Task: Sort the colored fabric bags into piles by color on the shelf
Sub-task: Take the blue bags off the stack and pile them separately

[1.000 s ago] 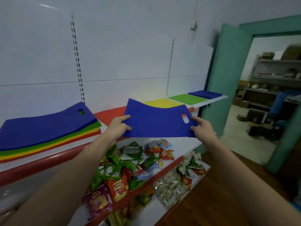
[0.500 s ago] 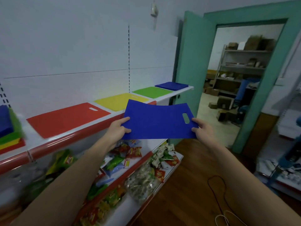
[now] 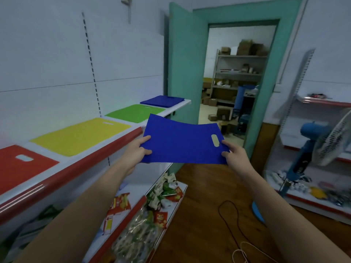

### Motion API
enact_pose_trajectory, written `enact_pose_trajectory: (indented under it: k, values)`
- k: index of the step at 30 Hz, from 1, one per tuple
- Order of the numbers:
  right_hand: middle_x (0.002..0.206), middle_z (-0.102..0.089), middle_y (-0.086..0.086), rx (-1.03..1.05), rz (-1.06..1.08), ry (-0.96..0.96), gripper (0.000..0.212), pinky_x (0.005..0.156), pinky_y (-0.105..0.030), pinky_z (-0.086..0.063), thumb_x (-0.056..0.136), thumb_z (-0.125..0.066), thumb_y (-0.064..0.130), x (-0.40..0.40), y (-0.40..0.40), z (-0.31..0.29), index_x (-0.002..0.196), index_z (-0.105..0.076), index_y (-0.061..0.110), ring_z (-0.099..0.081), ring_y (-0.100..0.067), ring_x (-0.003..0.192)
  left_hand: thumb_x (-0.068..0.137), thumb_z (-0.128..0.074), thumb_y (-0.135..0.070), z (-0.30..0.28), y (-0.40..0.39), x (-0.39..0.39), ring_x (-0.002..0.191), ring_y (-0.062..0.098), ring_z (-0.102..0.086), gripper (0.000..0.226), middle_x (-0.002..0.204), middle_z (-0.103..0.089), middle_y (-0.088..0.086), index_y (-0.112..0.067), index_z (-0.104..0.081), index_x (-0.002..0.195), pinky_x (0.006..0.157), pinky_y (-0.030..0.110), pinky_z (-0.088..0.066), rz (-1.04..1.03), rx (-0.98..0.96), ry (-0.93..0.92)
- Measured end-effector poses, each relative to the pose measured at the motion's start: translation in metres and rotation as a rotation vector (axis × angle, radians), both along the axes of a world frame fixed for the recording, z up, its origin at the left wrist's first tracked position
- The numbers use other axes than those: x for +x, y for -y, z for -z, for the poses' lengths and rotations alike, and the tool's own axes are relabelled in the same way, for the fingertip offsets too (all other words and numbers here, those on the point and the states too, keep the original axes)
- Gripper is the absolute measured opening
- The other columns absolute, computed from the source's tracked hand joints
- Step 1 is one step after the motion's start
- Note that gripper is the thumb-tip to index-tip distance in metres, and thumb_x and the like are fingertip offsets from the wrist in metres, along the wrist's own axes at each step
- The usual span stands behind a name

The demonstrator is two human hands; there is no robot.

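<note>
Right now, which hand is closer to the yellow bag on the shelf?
Left. The left hand grips the blue bag's edge just beside the shelf holding the yellow bag. The right hand grips the opposite edge, farther away.

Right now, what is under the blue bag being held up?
Under the blue bag only the left hand and right hand grip its ends; their fingers beneath are hidden.

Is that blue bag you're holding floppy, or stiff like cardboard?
Probably floppy: the blue bag sags in the middle between the left hand and right hand. It looks thin and flat, so likely very light. The fabric seems rough, so probably not slippery.
</note>
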State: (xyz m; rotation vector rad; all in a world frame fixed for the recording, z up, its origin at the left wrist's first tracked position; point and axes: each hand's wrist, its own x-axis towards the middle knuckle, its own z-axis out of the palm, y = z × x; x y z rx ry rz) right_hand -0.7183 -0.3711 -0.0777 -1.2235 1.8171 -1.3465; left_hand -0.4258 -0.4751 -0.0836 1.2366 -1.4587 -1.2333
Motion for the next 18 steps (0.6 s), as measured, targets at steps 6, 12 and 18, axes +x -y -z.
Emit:
enact_pose_trajectory:
  k: [6,12,18]
  values:
    - [0.149,-0.037,-0.006,-0.013,0.093,0.033,0.048,0.062,-0.022,-0.052,0.101,-0.042,0.008,-0.039,0.055,0.002,0.147,-0.041,0.023,-0.055,-0.01,0.1,0.091,-0.056,0.008,0.01,0.079,-0.046,0.1,0.026,-0.064,0.063,0.139,-0.051,0.005,-0.021,-0.045,0.146,0.053,0.027,-0.053,0.092,0.031,-0.024]
    - [0.149,-0.039,-0.003,0.0,0.11,0.051,0.047,0.084,-0.045,-0.059,0.1,-0.045,0.01,-0.091,0.109,0.017,0.144,-0.044,0.025,-0.057,-0.024,0.117,0.09,-0.056,0.009,0.017,0.146,-0.097,0.091,0.019,-0.065,0.063,0.134,-0.057,0.004,-0.021,-0.046,0.145,0.048,0.021,-0.05,0.134,0.071,-0.063]
    - [0.147,-0.039,-0.003,-0.002,0.093,0.068,0.047,0.08,-0.04,-0.06,0.101,-0.045,0.009,-0.148,0.173,0.016,0.146,-0.043,0.024,-0.061,-0.017,0.104,0.092,-0.055,0.008,0.019,0.205,-0.158,0.09,0.013,-0.062,0.061,0.13,-0.053,0.0,-0.02,-0.045,0.146,0.051,0.021,-0.051,0.118,0.069,-0.091]
